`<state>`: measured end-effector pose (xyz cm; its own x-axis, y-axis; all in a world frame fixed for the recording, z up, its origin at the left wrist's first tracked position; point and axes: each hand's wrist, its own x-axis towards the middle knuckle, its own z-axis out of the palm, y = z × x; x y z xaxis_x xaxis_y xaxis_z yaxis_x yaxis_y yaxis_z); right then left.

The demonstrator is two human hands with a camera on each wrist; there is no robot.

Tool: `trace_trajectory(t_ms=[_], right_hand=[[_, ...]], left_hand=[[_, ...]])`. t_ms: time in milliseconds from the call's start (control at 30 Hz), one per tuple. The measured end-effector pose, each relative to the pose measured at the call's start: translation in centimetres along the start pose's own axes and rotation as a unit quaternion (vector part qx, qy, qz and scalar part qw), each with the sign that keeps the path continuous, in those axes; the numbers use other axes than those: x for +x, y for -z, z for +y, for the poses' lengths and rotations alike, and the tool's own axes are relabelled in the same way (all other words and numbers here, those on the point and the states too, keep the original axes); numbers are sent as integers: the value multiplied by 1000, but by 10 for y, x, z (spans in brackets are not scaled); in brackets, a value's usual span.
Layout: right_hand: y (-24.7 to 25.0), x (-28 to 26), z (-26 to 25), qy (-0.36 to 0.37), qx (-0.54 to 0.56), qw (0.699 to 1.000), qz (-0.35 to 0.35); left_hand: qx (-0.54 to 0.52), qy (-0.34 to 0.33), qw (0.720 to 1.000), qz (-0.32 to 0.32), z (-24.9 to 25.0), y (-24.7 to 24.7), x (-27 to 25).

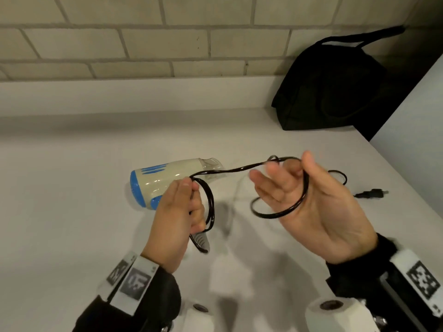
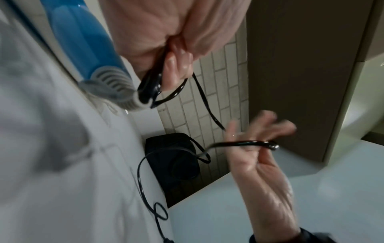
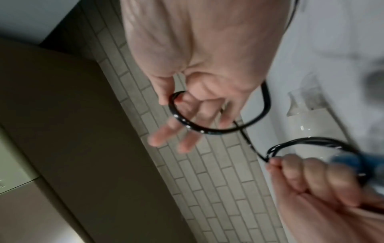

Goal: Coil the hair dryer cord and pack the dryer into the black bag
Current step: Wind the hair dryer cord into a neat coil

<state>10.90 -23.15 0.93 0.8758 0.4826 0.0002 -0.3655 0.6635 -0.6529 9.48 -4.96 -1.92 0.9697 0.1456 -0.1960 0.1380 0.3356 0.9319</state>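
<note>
While the left grip (image 1: pixel 176 212) holds dryer (image 1: pixel 165 176) and cord (image 1: pixel 239 169) tight, the right grip (image 1: pixel 311 204) is open. The black bag (image 1: pixel 330 92) sits on the white bench (image 1: pixel 72 188), against the brick wall (image 1: pixel 143 44)

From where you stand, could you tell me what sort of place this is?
Probably a bathroom or vanity counter, though I can't be sure: a white countertop meets a pale brick-pattern tiled wall, and a hair dryer and black bag are here.

Dim indoor light, blurred wrist views.
Soft shadows lie on the counter (image 1: pixel 72 188) near the hair dryer (image 1: pixel 163 180); its cord (image 1: pixel 239 169) glints.
</note>
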Motion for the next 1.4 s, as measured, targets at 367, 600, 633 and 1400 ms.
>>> trace_trajectory(t_ms=[367,600,633,1400], right_hand=[[-13,-13,36,32,-806,561,-186],[9,-1,17,4,-688,723,64],[14,2,14,37,-647,751,126],[-24,4,-17,103,-708,697,-44]], left_hand=[[-69,87,993,-26,4,1,0],[-90,73,993,-18,7,5,1],[-93,64,993,-22,8,4,0],[195,-21,958,-209,-15,-17,-20]])
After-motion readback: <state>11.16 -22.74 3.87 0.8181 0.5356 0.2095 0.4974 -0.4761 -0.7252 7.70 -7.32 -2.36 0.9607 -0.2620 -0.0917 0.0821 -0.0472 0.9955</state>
